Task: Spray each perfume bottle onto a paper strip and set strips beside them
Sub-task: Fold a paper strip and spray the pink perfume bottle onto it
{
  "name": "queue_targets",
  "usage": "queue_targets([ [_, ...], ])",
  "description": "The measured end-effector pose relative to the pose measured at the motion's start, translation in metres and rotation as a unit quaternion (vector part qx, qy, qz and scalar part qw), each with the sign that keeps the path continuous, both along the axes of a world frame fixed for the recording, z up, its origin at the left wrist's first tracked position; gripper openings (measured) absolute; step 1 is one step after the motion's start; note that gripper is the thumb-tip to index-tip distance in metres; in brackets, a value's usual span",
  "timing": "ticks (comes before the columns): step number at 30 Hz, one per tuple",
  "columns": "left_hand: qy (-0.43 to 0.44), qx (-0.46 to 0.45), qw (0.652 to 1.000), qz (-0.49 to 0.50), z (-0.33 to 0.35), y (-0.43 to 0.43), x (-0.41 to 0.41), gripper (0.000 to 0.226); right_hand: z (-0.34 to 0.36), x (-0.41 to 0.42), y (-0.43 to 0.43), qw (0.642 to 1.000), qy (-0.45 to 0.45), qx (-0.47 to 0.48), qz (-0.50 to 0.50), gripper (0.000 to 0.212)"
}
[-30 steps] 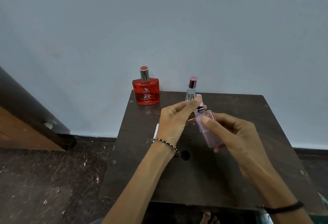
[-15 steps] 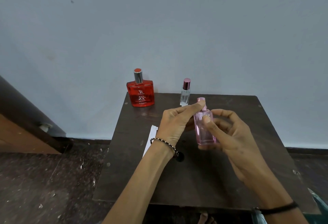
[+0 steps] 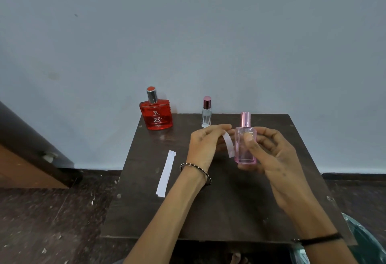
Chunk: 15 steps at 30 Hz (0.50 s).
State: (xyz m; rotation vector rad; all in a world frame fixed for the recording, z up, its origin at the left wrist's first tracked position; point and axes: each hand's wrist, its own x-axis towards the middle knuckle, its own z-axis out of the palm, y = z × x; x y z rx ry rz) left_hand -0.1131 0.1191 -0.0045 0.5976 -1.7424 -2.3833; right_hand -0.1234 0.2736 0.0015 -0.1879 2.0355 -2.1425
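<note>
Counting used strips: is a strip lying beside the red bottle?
No. The loose strip lies nearer the table's left edge, apart from the red bottle.

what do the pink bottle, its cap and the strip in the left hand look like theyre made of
Pink bottle: likely tinted glass, clear and glossy; fingers show through it. Its cap: shiny pink, metallic-looking, perhaps metal or plated plastic. Strip in the left hand: thin matte white paper, curling as it hangs.

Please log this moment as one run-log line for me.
right hand: holds pink bottle upright | left hand: pinches paper strip | spare strips: on table
</note>
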Motion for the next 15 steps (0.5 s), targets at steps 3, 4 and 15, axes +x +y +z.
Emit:
queue_targets([
  [3,-0.016,-0.095,0.995,-0.032,-0.009,0.005,-0.004,0.026,-0.001,-0.002,0.005,1.000,0.008,-0.009,-0.027,0.045],
  [4,-0.016,-0.138,0.990,-0.037,-0.011,0.006,-0.006,0.029,-0.002,-0.003,0.006,0.999,0.009,-0.010,-0.036,0.046],
  [15,0.001,-0.408,0.913,-0.008,-0.024,0.010,-0.039,0.027,-0.008,-0.013,0.010,0.997,0.008,-0.014,-0.075,0.053],
])
